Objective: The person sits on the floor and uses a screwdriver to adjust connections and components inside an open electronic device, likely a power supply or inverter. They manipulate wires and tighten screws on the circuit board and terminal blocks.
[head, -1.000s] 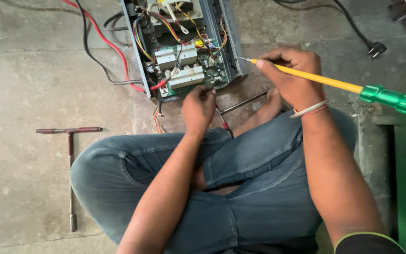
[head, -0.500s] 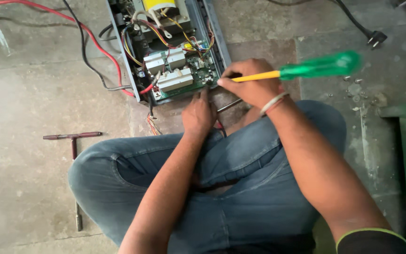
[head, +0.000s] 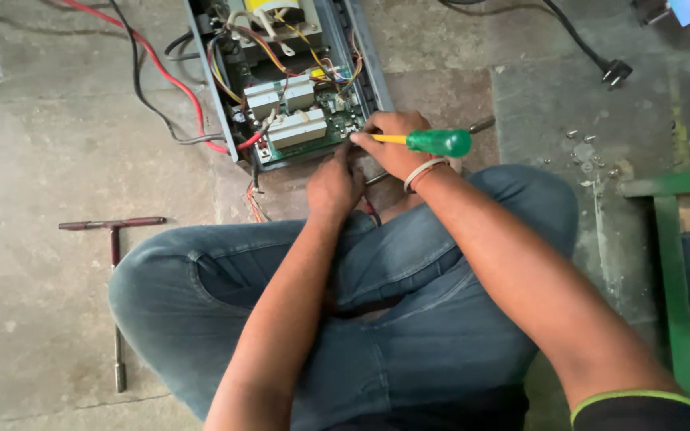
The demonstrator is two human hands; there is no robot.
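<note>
Bare concrete floor under opened metal casing, T-handled wrench, scattered screws.

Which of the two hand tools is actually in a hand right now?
The green-handled screwdriver, gripped by the right hand at the open metal box; the T-handled wrench lies untouched on the floor.

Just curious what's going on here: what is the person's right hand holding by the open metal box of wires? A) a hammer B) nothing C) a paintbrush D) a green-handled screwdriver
D: the right hand grips a screwdriver with a green handle and yellow shaft, at the box edge.
</note>
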